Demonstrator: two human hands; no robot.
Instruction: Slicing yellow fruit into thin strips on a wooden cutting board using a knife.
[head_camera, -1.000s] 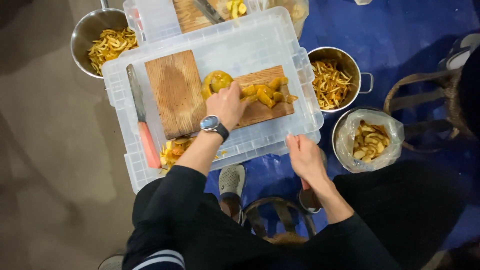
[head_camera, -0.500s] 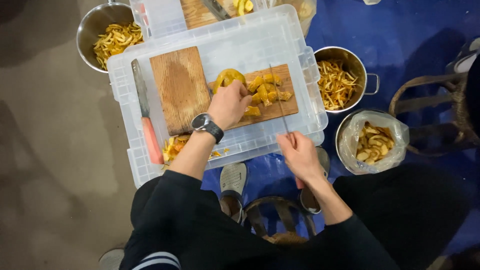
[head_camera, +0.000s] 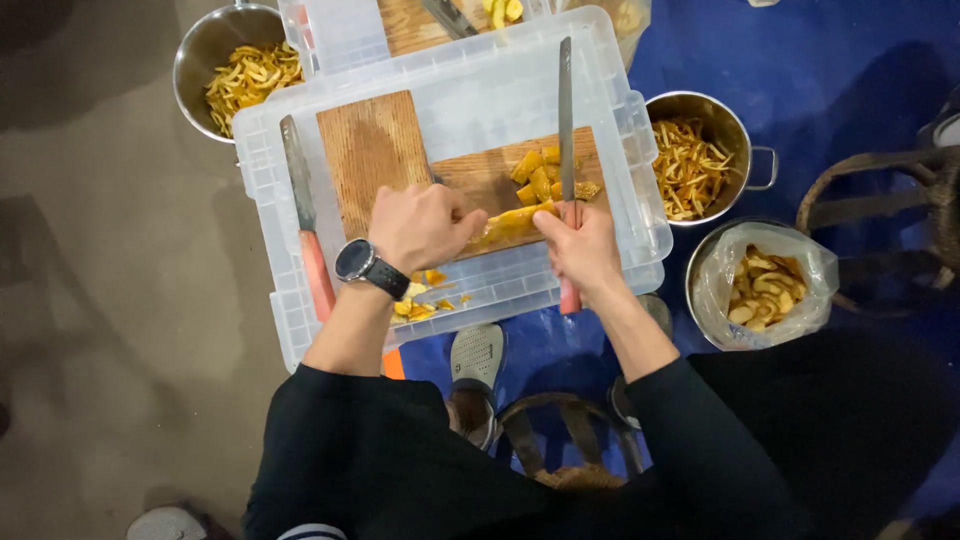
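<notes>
On a small brown wooden cutting board (head_camera: 480, 180) atop an upturned clear plastic crate (head_camera: 480, 90), a yellow-orange fruit piece (head_camera: 510, 222) is pinned by the clenched left hand (head_camera: 422, 226); a long narrow knife (head_camera: 566, 130) is gripped by the right hand (head_camera: 580, 250).

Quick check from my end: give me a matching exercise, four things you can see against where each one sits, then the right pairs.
Things:
1. Long knife
2. Spare knife
3. Bag of peels
4. Wristwatch

Places:
A. On the left wrist
B. In the right hand, blade over the cutting board
C. In the pot nearest the right arm
D. Lying along the left edge of the clear plastic lid

Pairs: 1-B, 2-D, 3-C, 4-A
</notes>
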